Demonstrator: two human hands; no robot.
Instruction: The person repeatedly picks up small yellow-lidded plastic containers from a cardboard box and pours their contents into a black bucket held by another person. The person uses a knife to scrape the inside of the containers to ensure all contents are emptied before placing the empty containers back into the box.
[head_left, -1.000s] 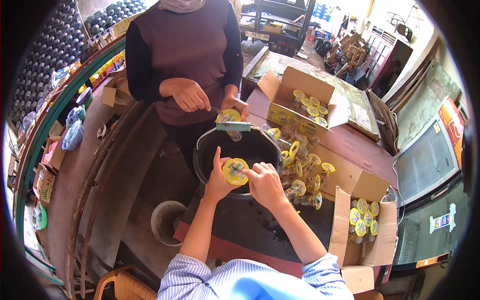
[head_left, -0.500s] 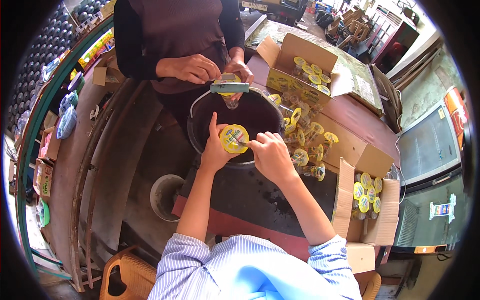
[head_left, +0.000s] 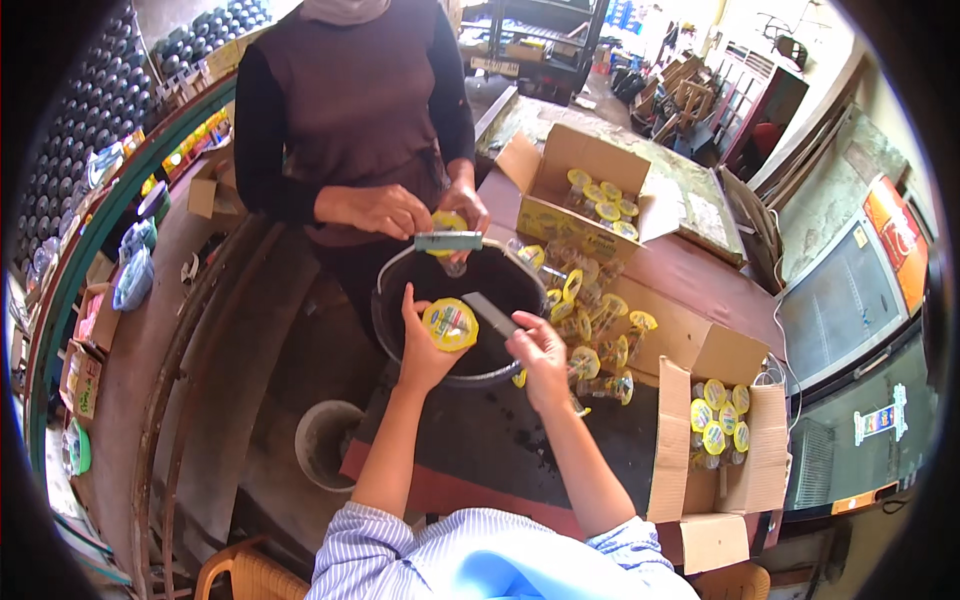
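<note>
My left hand is wrapped round a plastic drink cup, its yellow printed lid tilted up toward me. In my right hand is a flat grey blade, seemingly a knife, pinched at its lower end. The blade points up and left, close beside the lid and apart from it. Both hands are over the near part of a dark bucket, whose wire handle with a green grip stands raised. Across the bucket, another person's hands hold a similar yellow-lidded cup.
Several cups lie heaped on the table right of the bucket. An open carton with upright cups stands behind them; another carton is at the near right. A pale bucket sits lower left, near an orange-brown chair.
The knife has come away from the lid, and its blade now shows fully beside the cup. The view has tilted up, showing more of the other person.
</note>
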